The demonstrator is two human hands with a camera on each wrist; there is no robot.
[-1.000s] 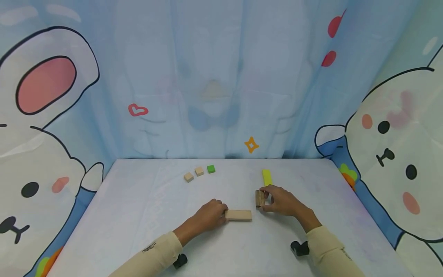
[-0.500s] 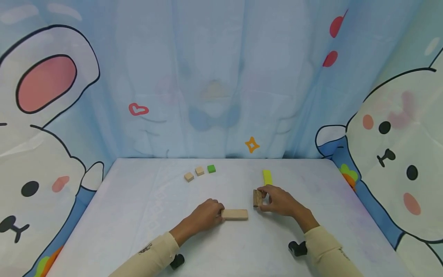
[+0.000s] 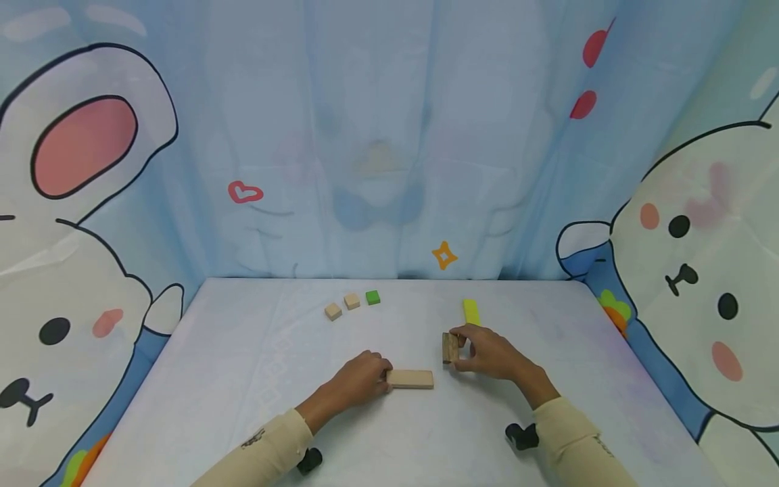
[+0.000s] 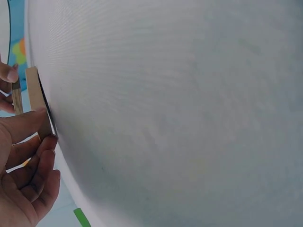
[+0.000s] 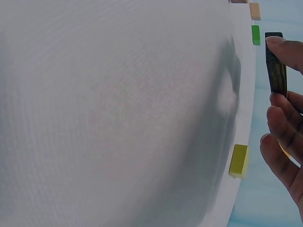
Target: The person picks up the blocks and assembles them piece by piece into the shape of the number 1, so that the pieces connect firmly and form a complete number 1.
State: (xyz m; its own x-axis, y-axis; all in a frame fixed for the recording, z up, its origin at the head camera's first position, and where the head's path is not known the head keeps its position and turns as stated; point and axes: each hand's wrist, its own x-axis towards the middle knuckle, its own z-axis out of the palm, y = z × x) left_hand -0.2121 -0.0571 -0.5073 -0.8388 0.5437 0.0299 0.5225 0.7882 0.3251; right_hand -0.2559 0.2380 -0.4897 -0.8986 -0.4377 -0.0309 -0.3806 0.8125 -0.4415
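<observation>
Near the middle of the table, my left hand (image 3: 360, 380) pinches the left end of a pale wooden plank (image 3: 412, 379). The left wrist view has this plank (image 4: 34, 90) edge-on, between thumb and fingertips, close to the white surface. Farther back and to the right, my right hand (image 3: 494, 353) holds a dark brown wooden block (image 3: 448, 349) by its two ends. Thumb and fingers span the block (image 5: 277, 71) in the right wrist view, where it appears raised off the table. A yellow block (image 3: 471, 311) lies just behind the right hand.
Toward the back left sit two small pale wooden blocks (image 3: 333, 311) (image 3: 351, 302) and a green one (image 3: 372, 297). A printed blue curtain (image 3: 377, 135) hangs behind the white table (image 3: 255, 379). Black wrist devices (image 3: 522, 437) hang below both sleeves.
Both hands have shifted slightly left, the left with the pale plank and the right with the brown block. The other blocks stay where they were.
</observation>
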